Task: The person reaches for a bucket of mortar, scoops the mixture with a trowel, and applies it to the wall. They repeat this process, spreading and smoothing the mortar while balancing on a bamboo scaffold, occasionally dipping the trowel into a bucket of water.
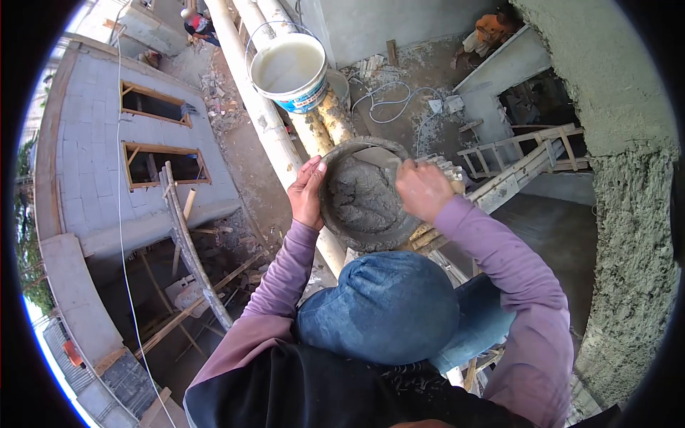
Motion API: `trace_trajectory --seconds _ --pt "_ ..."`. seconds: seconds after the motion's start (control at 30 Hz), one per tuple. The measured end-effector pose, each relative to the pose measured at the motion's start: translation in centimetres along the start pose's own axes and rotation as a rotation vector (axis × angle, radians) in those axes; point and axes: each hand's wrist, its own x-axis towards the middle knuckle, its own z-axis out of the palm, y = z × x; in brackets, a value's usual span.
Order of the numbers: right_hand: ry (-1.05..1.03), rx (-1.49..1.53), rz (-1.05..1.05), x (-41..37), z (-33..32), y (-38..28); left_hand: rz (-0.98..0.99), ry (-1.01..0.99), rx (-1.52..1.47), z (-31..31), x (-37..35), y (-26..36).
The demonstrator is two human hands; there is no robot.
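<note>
A round, dark tub (pixel 330 217) full of wet grey mortar (pixel 364 200) sits in front of my bent knee. My left hand (pixel 308 191) grips the tub's left rim, thumb on top. My right hand (pixel 426 189) is closed around a trowel (pixel 378 157), its handle hidden in the fist. The trowel's flat, mortar-coated blade lies over the far part of the mortar, inside the rim. Just beyond the tub stands a white bucket (pixel 305 96) holding cloudy liquid, its wire handle raised.
Bamboo poles (pixel 267 125) run beneath the tub and bucket, high above the rubble-strewn ground. A wall with rough, wet plaster (pixel 628 235) rises at right. A wooden ladder (pixel 524 146) lies beyond my right hand. Below are a coiled hose (pixel 392 100) and two people, one in orange (pixel 491 30).
</note>
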Motion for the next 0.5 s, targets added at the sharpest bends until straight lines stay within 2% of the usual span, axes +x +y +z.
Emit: trace_trajectory --seconds 0.07,0.13,0.23,0.33,0.43,0.5 --pt "-0.037 0.066 -0.062 0.6 4.0 -4.0 0.027 0.005 0.013 0.6 -0.3 0.0" --pt "0.011 0.112 -0.031 -1.8 3.1 -5.0 0.020 0.035 -0.005 0.1 0.0 -0.1" --pt "0.021 0.151 0.013 -6.5 -3.0 -3.5 0.013 0.047 -0.009 -1.1 0.1 -0.6" --pt "-0.041 -0.061 0.208 -7.1 -5.9 -1.5 0.015 0.050 -0.009 -0.6 -0.5 0.0" --pt "-0.160 0.041 0.243 -4.1 1.7 -1.0 0.077 0.039 -0.011 0.8 -1.5 -0.4" --pt "-0.078 0.069 0.246 -2.8 4.1 -3.8 0.112 0.050 0.019 1.1 -1.7 -1.1"
